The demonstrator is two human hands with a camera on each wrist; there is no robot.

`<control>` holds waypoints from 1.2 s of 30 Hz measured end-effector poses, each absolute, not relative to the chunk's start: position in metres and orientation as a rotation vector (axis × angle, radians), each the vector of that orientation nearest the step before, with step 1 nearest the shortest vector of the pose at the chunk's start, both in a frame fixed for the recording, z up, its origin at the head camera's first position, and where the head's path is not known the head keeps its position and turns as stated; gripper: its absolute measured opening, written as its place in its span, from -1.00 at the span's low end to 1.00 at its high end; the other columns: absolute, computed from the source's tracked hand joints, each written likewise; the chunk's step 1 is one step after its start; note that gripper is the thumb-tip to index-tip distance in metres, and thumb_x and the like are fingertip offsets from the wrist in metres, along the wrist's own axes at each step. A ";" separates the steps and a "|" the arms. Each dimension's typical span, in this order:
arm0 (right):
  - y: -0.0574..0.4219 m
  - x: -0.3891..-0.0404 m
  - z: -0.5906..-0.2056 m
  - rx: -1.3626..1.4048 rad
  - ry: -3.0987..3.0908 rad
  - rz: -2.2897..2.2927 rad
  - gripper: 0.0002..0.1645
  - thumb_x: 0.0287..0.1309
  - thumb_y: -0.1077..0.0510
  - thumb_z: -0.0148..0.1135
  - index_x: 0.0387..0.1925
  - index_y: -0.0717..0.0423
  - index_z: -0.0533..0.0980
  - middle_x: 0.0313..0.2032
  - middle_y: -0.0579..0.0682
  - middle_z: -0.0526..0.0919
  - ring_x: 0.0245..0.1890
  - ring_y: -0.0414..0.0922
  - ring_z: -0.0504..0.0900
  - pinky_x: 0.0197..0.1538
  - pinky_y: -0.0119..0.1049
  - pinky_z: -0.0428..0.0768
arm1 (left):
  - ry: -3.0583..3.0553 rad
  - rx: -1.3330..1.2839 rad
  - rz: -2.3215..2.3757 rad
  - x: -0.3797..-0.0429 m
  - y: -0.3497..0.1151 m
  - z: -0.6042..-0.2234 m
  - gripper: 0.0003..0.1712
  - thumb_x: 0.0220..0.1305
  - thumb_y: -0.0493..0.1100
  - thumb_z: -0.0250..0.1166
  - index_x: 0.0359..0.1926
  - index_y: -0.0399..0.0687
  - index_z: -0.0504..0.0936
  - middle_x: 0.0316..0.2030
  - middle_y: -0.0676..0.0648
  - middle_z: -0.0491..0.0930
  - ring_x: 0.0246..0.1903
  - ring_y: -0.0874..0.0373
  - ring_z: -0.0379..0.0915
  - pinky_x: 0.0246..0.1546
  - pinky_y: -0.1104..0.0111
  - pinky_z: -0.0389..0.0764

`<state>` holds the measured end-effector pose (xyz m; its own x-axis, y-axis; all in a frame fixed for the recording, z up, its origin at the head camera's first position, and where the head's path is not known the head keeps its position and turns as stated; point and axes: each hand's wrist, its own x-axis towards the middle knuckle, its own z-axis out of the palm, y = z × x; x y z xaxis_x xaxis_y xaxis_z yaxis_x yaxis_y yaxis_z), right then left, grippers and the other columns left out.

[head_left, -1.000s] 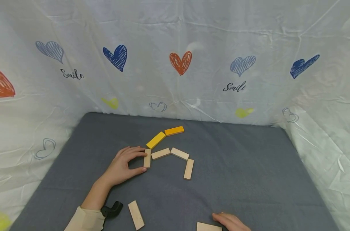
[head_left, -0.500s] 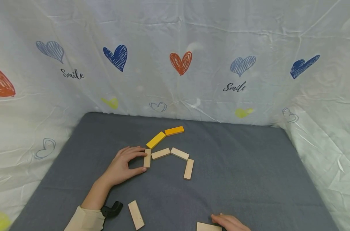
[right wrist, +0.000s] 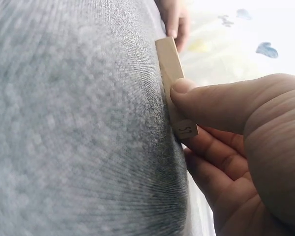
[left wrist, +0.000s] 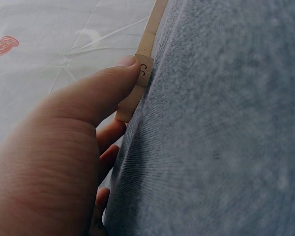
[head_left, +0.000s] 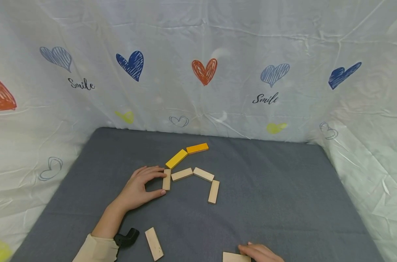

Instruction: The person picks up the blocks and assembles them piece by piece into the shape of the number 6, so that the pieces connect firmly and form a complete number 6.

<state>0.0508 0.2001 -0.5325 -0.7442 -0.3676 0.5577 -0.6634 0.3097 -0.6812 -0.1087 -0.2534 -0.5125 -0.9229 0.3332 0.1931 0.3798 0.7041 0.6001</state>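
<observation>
My left hand [head_left: 141, 189] pinches the ends of a plain wooden block [head_left: 166, 180] between thumb and fingers, on the cloth. In the left wrist view, the thumb lies against that block's marked end [left wrist: 144, 69]. At the near edge, my right hand [head_left: 260, 253] holds another plain block [head_left: 236, 257], partly cut off by the frame. The right wrist view shows the thumb on the side of this block [right wrist: 171, 69], with fingers behind it. Right of the left hand, three plain blocks [head_left: 182, 174] continue in an arch. Behind them lie a yellow block [head_left: 176, 159] and an orange block [head_left: 197, 148], end to end.
A loose plain block [head_left: 154, 243] lies near the front, right of the black wrist camera [head_left: 128, 238]. Dark grey cloth [head_left: 277, 189] covers the table. A white curtain [head_left: 238, 47] with printed hearts hangs along the back and sides.
My right fingers have slid slightly left and nearer along their block. The left hand and the laid blocks stay as they were.
</observation>
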 end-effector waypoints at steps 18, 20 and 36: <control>0.208 0.042 -0.531 1.058 -2.284 1.502 -0.38 -0.05 0.45 0.56 0.15 0.19 0.74 -0.03 0.01 0.84 -0.07 -0.08 0.84 0.26 -0.53 0.63 | -2.831 -0.595 -1.030 -0.110 -0.254 -0.514 -0.33 0.24 0.19 0.67 0.33 0.26 0.72 0.44 0.01 0.57 0.55 -0.14 0.32 0.65 -0.22 0.02; 0.211 0.038 -0.531 1.116 -2.279 1.494 -0.35 -0.07 0.45 0.53 0.17 0.24 0.72 -0.01 0.04 0.84 -0.03 -0.08 0.83 0.29 -0.53 0.60 | -2.829 -0.596 -1.031 -0.110 -0.254 -0.515 -0.33 0.23 0.19 0.67 0.33 0.25 0.72 0.44 0.00 0.57 0.55 -0.14 0.32 0.64 -0.23 0.02; 0.216 0.009 -0.504 1.168 -2.544 1.164 -0.32 0.12 0.29 0.68 0.29 0.08 0.68 0.06 -0.09 0.78 0.01 -0.23 0.75 0.09 -0.62 0.64 | -2.819 -0.601 -1.037 -0.110 -0.255 -0.515 -0.34 0.25 0.20 0.66 0.33 0.25 0.72 0.44 0.01 0.58 0.55 -0.14 0.33 0.64 -0.23 0.02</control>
<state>0.0087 0.2157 -0.5036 -0.6980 -0.6027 0.3867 -0.6867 0.4103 -0.6001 -0.1095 -0.2553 -0.5147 -0.9202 0.3339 0.2045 0.3868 0.6943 0.6069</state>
